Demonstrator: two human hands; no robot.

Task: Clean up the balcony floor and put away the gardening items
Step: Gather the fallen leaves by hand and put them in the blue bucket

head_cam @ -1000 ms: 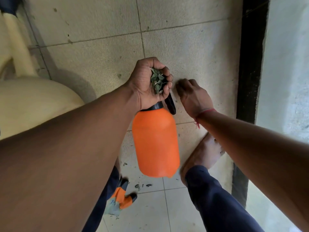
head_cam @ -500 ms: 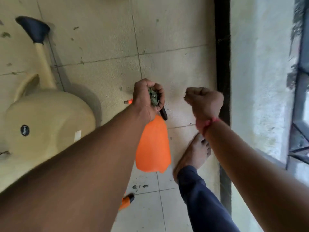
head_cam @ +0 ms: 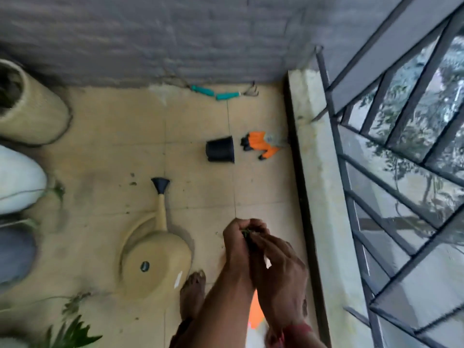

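Observation:
My left hand (head_cam: 234, 238) is curled into a fist round a small bunch of green leaves (head_cam: 246, 232). My right hand (head_cam: 278, 267) lies over it, fingertips reaching into the leaves; blur hides whether they pinch any. Below my forearms a strip of the orange spray bottle (head_cam: 254, 311) shows, its top hidden by my arms. On the tiled floor lie a beige watering can (head_cam: 153, 254), a black pot on its side (head_cam: 221, 148), an orange-and-grey glove (head_cam: 261, 143) and two teal-handled hand tools (head_cam: 216, 94) by the far wall.
Planters line the left side: a woven beige one (head_cam: 27, 104), a white one (head_cam: 17, 182) and a grey one (head_cam: 12, 252). A concrete ledge (head_cam: 316, 172) with a metal railing (head_cam: 401, 177) bounds the right. My bare foot (head_cam: 192, 290) stands beside the watering can.
The view has lifted from close to the floor to a standing height, taking in the whole balcony. My right hand has moved from beside the left fist onto it.

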